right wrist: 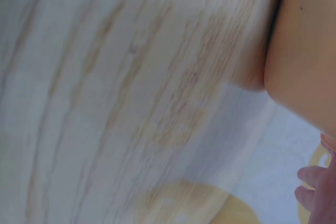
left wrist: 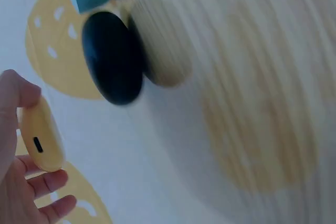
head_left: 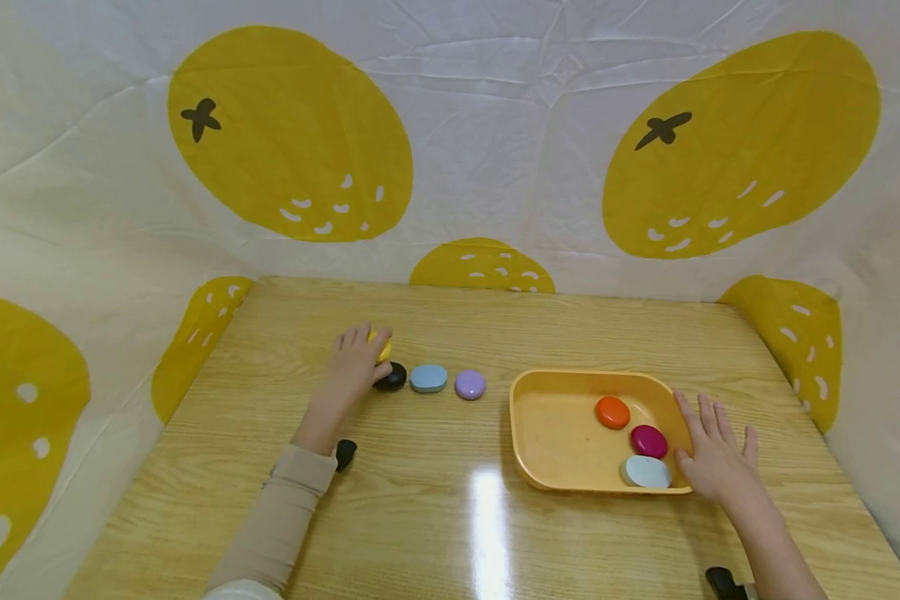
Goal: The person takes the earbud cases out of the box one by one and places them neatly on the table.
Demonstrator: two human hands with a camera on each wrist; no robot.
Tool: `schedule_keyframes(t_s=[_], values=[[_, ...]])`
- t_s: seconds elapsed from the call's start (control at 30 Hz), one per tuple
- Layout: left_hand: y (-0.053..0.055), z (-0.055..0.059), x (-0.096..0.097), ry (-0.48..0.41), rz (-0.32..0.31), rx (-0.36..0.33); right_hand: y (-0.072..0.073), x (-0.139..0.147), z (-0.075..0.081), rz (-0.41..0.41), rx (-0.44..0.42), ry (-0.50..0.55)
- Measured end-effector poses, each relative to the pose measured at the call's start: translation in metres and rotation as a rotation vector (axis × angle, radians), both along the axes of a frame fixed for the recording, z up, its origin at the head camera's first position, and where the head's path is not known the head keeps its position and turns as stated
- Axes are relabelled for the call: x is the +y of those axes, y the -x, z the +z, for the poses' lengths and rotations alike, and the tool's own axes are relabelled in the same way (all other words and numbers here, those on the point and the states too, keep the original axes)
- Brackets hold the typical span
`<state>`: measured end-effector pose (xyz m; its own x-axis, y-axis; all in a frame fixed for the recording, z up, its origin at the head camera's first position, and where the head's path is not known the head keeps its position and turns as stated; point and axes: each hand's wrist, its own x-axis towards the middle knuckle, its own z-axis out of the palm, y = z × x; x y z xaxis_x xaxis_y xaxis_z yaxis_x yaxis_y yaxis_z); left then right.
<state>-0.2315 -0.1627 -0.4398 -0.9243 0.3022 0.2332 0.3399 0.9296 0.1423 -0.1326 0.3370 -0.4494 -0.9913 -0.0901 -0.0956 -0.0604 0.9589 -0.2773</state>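
Note:
My left hand (head_left: 352,362) pinches a smooth yellow pebble-shaped piece (left wrist: 41,135) between thumb and fingers; a small dark slot marks its side. Just beside that hand lies a black oval piece (head_left: 392,377), which the left wrist view also shows on the wood. To its right, in a row, come a blue rounded piece (head_left: 428,378) and a round purple piece (head_left: 470,385). My right hand (head_left: 720,454) rests with spread fingers at the right rim of a yellow-orange tray (head_left: 562,482). Inside the tray are an orange piece (head_left: 612,412), a magenta piece (head_left: 648,442) and a pale blue piece (head_left: 647,472).
The wooden table (head_left: 420,517) carries everything. A white cloth (head_left: 480,150) printed with large yellow fruit hangs behind it and along both sides. Black parts of the wrist gear (head_left: 346,454) show by the left forearm.

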Motion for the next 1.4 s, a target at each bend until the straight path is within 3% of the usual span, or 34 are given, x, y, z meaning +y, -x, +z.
schedule_keyframes(t_s=[0.17, 0.33, 0.73, 1.2, 1.4], values=[[-0.003, -0.008, -0.023, 0.014, 0.076, -0.086, 0.000, 0.001, -0.001, 0.000, -0.002, -0.001], [-0.005, -0.018, -0.034, 0.038, 0.091, -0.120, 0.000, 0.001, -0.001, -0.001, -0.007, -0.001], [-0.003, -0.026, -0.042, 0.048, 0.096, -0.312, 0.000, 0.000, 0.000, 0.001, -0.006, 0.001], [-0.007, -0.018, -0.038, 0.003, 0.134, -0.408, 0.001, 0.001, -0.001, 0.000, -0.012, 0.001], [-0.012, 0.002, -0.024, -0.054, 0.109, -0.315, 0.001, 0.001, -0.001, 0.000, -0.013, 0.003]])
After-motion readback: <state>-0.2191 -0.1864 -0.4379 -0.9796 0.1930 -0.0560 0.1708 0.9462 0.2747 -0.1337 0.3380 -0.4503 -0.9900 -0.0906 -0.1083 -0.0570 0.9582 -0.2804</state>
